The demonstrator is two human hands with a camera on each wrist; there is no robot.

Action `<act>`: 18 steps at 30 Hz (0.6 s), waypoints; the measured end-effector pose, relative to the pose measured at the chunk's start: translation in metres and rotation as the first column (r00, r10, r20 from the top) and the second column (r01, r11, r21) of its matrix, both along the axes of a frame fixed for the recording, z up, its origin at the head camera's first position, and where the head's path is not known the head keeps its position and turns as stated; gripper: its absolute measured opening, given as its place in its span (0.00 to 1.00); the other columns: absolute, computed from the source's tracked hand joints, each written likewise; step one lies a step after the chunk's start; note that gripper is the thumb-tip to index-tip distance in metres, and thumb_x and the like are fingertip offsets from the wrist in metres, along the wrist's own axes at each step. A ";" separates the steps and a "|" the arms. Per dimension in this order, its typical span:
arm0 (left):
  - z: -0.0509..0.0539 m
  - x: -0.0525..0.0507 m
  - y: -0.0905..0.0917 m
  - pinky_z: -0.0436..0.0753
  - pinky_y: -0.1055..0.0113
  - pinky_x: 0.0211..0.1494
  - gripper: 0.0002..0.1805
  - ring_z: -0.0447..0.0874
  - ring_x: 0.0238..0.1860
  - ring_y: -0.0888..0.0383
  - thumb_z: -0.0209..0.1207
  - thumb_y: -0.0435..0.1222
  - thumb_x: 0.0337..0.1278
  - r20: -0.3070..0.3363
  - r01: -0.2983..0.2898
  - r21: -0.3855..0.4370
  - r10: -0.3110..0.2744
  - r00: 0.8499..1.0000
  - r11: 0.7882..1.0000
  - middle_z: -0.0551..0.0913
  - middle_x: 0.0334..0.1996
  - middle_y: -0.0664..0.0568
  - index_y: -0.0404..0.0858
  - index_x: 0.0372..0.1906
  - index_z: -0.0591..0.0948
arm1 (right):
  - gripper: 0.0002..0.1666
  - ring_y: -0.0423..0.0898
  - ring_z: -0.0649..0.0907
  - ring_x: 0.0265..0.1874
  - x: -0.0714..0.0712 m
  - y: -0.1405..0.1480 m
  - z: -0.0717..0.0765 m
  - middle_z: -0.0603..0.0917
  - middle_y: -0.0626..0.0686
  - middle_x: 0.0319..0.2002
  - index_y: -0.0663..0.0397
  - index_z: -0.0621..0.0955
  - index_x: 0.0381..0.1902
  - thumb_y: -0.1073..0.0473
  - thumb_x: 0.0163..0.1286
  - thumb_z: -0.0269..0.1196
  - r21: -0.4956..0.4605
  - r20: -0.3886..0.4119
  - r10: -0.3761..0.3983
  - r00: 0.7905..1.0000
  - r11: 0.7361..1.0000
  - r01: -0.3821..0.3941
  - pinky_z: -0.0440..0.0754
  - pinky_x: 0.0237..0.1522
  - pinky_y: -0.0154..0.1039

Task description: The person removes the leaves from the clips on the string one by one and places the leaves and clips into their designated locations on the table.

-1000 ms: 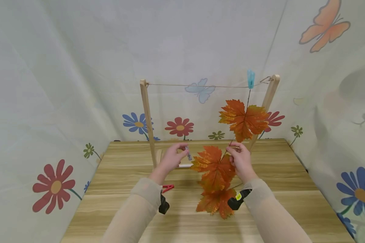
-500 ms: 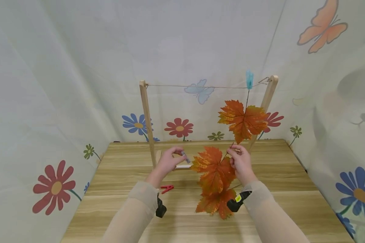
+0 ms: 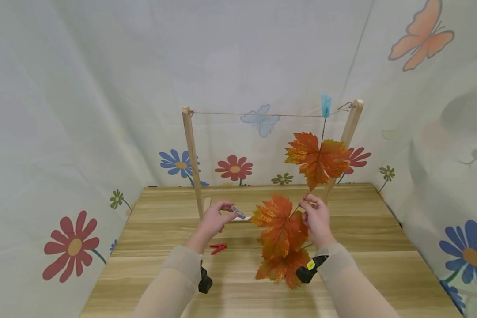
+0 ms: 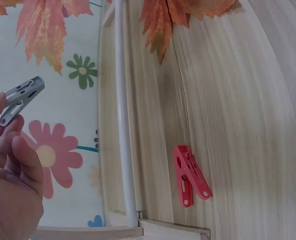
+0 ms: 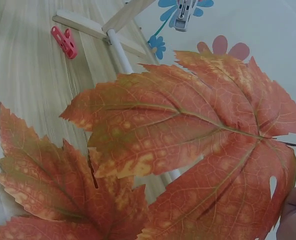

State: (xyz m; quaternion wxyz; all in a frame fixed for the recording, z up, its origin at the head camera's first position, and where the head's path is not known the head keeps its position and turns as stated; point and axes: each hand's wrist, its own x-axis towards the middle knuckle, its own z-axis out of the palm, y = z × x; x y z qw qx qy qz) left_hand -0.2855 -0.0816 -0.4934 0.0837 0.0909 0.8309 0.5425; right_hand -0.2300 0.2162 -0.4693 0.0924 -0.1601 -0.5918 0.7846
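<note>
The left hand [image 3: 211, 221] pinches a grey plastic spring clothespin [image 4: 23, 99], slim and slotted, between thumb and fingers, its free end pointing away from the palm. The right hand [image 3: 317, 218] grips the thin dark stem [image 3: 295, 209] of a lobed orange-red artificial leaf [image 3: 280, 225] with jagged edges and raised, branching veins; the leaf hangs tilted above the counter [image 3: 123, 269], whose surface shows striped wood grain. Below it, partly covered, a second toothed orange leaf [image 3: 288, 273] lies on the counter. A red plastic clothespin [image 3: 218, 248], V-shaped, rests near the left forearm.

Behind the hands, rough thin twine [image 3: 258, 115] spans two pale, round-topped wooden posts [image 3: 191, 159]. A translucent blue clip [image 3: 326, 106] near the right post holds a broad orange leaf with yellow-green tints [image 3: 318, 160] by its stem. Low between the posts runs a smooth white rod [image 4: 121, 110]. The creased pale fabric [image 3: 103, 66] behind bears printed flowers and butterflies.
</note>
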 end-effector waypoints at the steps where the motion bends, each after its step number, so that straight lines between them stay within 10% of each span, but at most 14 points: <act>1: 0.000 0.000 -0.001 0.68 0.69 0.14 0.20 0.62 0.12 0.60 0.65 0.40 0.54 -0.003 0.002 0.002 -0.002 1.000 1.000 0.80 0.43 0.55 0.43 0.53 0.78 | 0.12 0.39 0.67 0.14 0.000 0.000 -0.001 0.79 0.50 0.36 0.55 0.71 0.47 0.61 0.68 0.59 -0.001 -0.004 -0.006 1.000 1.000 0.006 0.60 0.14 0.30; 18: -0.025 0.013 -0.025 0.71 0.69 0.22 0.20 0.73 0.24 0.58 0.65 0.36 0.53 0.006 -0.013 0.029 0.012 1.000 1.000 0.81 0.42 0.51 0.37 0.52 0.78 | 0.09 0.36 0.68 0.11 0.003 0.000 -0.020 0.79 0.44 0.26 0.52 0.71 0.42 0.63 0.67 0.60 -0.053 0.038 -0.065 0.997 0.996 0.067 0.59 0.12 0.28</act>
